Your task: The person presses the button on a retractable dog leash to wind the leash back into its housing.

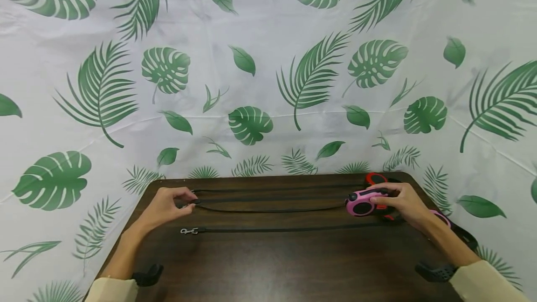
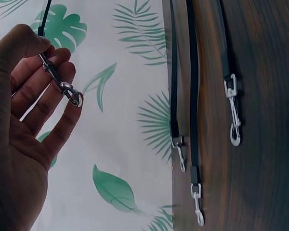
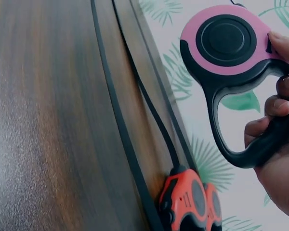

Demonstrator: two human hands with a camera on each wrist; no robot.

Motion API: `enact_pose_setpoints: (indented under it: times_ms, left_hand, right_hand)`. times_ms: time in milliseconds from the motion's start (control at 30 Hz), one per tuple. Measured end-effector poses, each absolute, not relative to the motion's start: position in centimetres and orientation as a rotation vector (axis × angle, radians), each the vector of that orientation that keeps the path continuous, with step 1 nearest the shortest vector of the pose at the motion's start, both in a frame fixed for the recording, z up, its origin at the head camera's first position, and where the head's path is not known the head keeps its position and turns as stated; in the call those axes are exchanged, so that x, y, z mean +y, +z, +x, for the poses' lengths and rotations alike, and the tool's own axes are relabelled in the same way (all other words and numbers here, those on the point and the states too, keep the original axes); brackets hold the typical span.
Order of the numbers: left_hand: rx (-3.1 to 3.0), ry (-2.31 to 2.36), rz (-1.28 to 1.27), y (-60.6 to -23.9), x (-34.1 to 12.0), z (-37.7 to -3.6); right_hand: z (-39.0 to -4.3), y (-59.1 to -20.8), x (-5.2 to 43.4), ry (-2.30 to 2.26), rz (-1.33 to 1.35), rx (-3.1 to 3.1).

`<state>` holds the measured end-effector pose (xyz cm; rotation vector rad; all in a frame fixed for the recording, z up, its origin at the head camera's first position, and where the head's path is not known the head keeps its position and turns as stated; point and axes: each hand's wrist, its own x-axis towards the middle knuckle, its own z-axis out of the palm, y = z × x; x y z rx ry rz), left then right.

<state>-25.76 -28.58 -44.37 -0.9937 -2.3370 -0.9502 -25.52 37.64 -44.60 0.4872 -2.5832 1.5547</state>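
My right hand (image 1: 404,204) grips a pink and black retractable dog leash (image 1: 361,203) by its black loop handle, raised above the table; its round case shows clearly in the right wrist view. From the case a thin black cord (image 1: 272,211) runs across to my left hand (image 1: 169,206). There, thumb and forefinger pinch the cord's end just above its metal snap hook (image 2: 70,91), which hangs across the other fingers. Several other leash straps lie stretched over the table, one ending in a silver snap hook (image 1: 189,231). Beneath my right hand are red and black retractable leashes (image 3: 185,199).
The dark wooden table (image 1: 260,264) ends at the back against a white leaf-print cloth (image 1: 268,83). Another pink and black leash case (image 1: 441,218) lies at the table's right edge, partly hidden by my right forearm.
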Motion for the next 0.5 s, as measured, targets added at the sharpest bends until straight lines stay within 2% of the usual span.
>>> enact_pose_setpoints:
  times_ms: [500]
  left_hand:
    - [-2.333, -0.945, -1.013, -44.8, -27.0, -25.9]
  right_hand:
    - [-25.4, -44.7, 35.8, 1.569, 0.56, -2.581]
